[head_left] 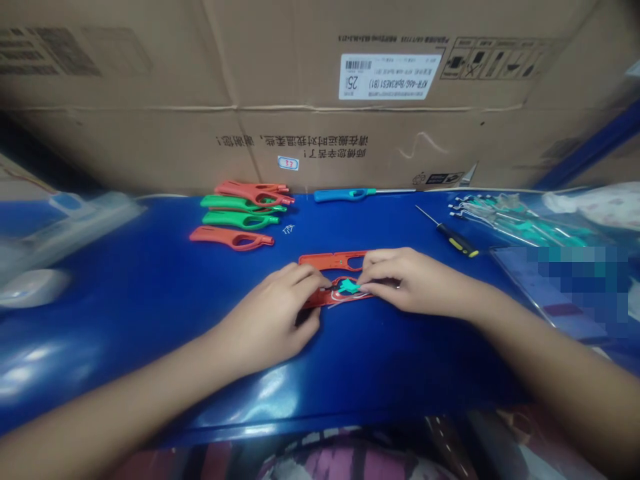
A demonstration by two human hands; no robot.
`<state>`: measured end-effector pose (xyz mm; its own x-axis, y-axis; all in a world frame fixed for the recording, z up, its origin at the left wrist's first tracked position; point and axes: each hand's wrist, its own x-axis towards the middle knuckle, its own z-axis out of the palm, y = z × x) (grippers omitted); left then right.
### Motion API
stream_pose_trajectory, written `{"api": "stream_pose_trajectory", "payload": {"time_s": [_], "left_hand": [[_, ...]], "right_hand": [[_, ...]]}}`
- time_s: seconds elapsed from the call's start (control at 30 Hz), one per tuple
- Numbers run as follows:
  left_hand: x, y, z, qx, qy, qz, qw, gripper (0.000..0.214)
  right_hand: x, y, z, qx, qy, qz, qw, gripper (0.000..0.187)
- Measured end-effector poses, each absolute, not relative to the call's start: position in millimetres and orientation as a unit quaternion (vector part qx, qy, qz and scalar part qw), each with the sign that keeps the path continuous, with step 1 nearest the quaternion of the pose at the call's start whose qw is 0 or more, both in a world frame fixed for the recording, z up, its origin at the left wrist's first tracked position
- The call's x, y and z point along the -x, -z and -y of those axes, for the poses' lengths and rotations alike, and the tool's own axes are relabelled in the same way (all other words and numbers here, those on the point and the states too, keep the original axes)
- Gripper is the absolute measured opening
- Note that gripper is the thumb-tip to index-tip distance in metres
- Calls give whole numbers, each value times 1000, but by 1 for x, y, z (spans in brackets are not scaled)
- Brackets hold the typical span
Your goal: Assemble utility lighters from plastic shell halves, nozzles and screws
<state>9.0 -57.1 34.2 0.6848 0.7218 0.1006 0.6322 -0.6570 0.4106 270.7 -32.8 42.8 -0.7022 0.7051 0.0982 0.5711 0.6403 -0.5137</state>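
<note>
Your left hand (pixel 277 313) and right hand (pixel 413 280) were bare, your left forearm (pixel 145 397) and right forearm (pixel 555 363) uncovered as far as the view reached, you wore a pink-purple cloth garment (pixel 345 463) with broad dark bands.

The bench (pixel 400 367) is shining, smooth and glossy. The carton (pixel 175 80) is showing matt, creased cardboard; its label (pixel 389 77) is looking like smooth paper. The shell halves (pixel 325 261) and teal part (pixel 349 287) are appearing as smooth plastic. The screwdriver (pixel 450 237) is joining a metal shaft (pixel 427 215) to a plastic handle (pixel 457 243).
</note>
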Motion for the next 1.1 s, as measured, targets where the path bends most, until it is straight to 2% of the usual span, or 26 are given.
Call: {"api": "stream_pose_trajectory", "payload": {"time_s": [0.27, 0.77, 1.1], "left_hand": [[-9, -29, 54, -888, -161, -376, 208, 22], [-9, -29, 55, -857, -158, -404, 276, 25], [-9, -30, 55, -855, -162, -409, 275, 22]], "right_hand": [[-266, -33, 32, 341, -255, 888, 171, 15], [-261, -27, 34, 239, -255, 912, 217, 16], [-259, -24, 36, 238, -244, 917, 206, 16]]}}
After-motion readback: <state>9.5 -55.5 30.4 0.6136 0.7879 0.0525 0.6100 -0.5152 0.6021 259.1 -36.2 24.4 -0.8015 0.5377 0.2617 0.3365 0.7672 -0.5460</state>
